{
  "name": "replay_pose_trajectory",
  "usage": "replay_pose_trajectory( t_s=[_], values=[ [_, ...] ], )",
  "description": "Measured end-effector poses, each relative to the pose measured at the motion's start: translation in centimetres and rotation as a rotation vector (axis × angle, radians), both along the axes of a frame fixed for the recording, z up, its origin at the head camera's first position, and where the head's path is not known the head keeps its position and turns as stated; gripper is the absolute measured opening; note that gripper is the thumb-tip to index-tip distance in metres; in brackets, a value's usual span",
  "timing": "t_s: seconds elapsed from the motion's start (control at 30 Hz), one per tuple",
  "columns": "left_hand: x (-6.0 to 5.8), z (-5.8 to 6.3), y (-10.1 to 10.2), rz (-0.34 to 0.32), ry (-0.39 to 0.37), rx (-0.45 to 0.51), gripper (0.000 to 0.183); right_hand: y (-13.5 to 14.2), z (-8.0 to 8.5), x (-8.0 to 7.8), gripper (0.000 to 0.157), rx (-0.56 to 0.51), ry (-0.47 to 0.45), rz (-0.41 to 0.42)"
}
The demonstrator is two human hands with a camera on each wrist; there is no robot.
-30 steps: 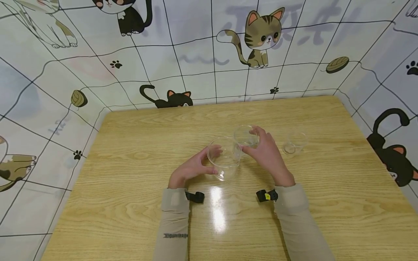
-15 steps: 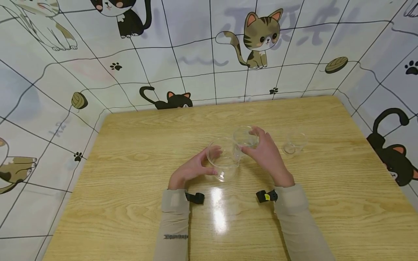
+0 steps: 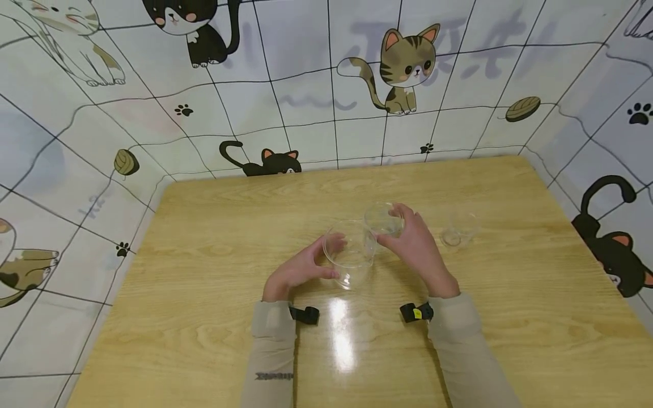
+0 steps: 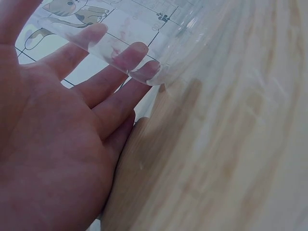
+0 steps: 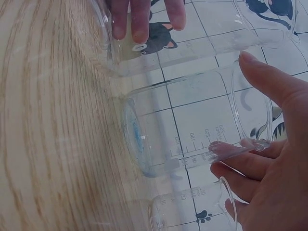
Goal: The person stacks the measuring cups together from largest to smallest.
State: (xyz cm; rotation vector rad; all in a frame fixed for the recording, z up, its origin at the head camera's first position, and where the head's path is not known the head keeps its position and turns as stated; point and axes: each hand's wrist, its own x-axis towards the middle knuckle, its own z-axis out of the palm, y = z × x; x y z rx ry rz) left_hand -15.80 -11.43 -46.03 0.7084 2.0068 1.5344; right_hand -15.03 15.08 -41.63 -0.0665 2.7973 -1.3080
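Observation:
Three clear glass beakers of different sizes stand in a row on the wooden table point(image 3: 214, 238). The largest beaker point(image 3: 353, 258) is at the left, with my left hand point(image 3: 302, 266) holding its side between thumb and fingers. In the left wrist view, several fingertips point(image 4: 132, 54) lie against the glass wall. Just right of it and slightly farther back is the medium beaker point(image 5: 192, 120), marked with a printed scale. My right hand point(image 3: 417, 246) holds this one near its rim, thumb on one side and fingers on the other. The smallest beaker point(image 3: 459, 231) stands apart, to the right of my right hand.
A white wall sheet point(image 3: 306, 102) with cat drawings and grid lines rises behind the table and along both sides. Black wrist cameras point(image 3: 305, 315) sit on the inner side of each wrist. A bright light reflection lies on the table between the forearms.
Both hands keep their hold and the beakers stay in place. The head view has tilted up slightly, so everything appears a little lower.

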Motion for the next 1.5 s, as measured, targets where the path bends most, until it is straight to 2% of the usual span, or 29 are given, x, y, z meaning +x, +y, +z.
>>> replay_pose_trajectory(
  t_s=[0.1,0.33,0.43,0.9,1.2,1.5],
  values=[
    [0.3,0.2,0.0,-0.004,-0.006,-0.007,0.075,-0.1,-0.2,0.2,0.092,0.002,-0.005,0.009],
    [0.7,2.3,0.3,-0.006,-0.056,0.009,0.075,-0.1,0.0,0.2,0.091,0.010,0.021,0.011],
    [0.8,2.6,0.3,-0.010,-0.066,0.001,0.076,-0.1,0.1,0.2,0.091,0.010,0.021,0.013],
    [0.7,2.6,0.2,0.002,-0.066,0.005,0.076,-0.2,0.3,0.2,0.087,-0.007,-0.001,-0.014],
    [0.8,2.7,0.3,0.000,-0.074,0.002,0.076,0.0,0.2,0.1,0.084,-0.017,0.011,-0.001],
    [0.7,2.7,0.3,-0.012,-0.073,-0.002,0.079,0.1,0.2,0.0,0.091,0.000,-0.011,0.006]
  ],
)
